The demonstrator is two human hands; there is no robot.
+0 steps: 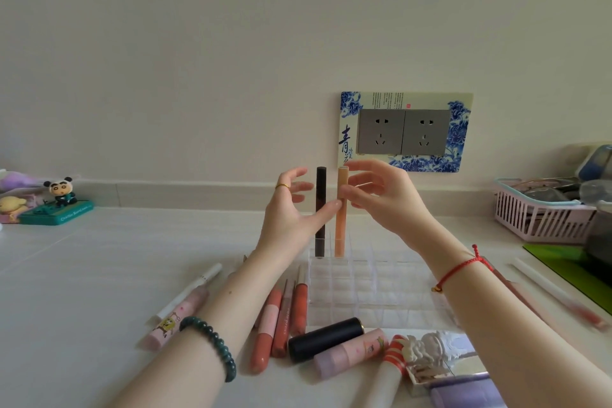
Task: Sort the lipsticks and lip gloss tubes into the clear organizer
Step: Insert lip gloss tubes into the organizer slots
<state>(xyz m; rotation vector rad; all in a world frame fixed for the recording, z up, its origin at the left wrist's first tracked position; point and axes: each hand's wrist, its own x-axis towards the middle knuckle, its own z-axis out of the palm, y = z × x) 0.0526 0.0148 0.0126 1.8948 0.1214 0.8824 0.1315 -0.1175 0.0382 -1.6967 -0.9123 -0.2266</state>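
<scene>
wall socket | panda figurine far left | pink basket right

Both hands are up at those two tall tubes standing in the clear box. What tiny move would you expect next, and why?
Probably letting go of the peach-orange gloss tube. It already stands upright in a back cell of the clear acrylic organizer beside the dark brown tube, with the right hand pinching it and the left hand touching it, while many tubes lie unsorted.

The clear organizer sits at lower centre of the frame on the tabletop, with two tubes standing side by side in its back-left compartments. Loose tubes lie left of and before it. A basket stands at the right edge, and a figurine at the left edge.
</scene>
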